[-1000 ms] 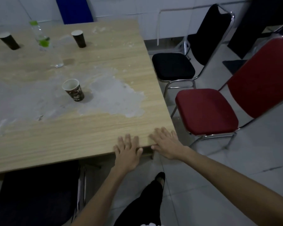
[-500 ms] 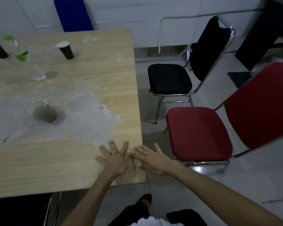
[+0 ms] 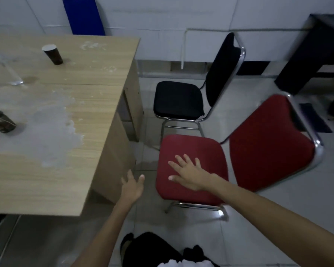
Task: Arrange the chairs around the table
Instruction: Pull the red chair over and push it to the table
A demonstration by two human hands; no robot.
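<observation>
A wooden table (image 3: 69,97) with a pale stain fills the left. To its right stands a red chair (image 3: 266,147) with a chrome frame, its seat facing the table's side. Behind it is a black chair (image 3: 178,100), also facing the table. A blue chair back (image 3: 83,16) shows beyond the table's far edge. My right hand (image 3: 187,173) hovers open over the red seat, fingers spread; whether it touches I cannot tell. Open and holding nothing, my left hand (image 3: 132,186) is in the gap between the table's corner and the red seat.
Two dark paper cups (image 3: 53,54) (image 3: 0,122) and a clear bottle (image 3: 2,62) with a green label stand on the table. A dark piece of furniture (image 3: 314,53) stands at the far right by the wall. Pale tiled floor lies around the chairs. My dark shoes (image 3: 148,249) are at the bottom.
Both hands have left the table's corner and moved right: the right hand is over the red seat, the left hand off the edge. The view has swung to the right.
</observation>
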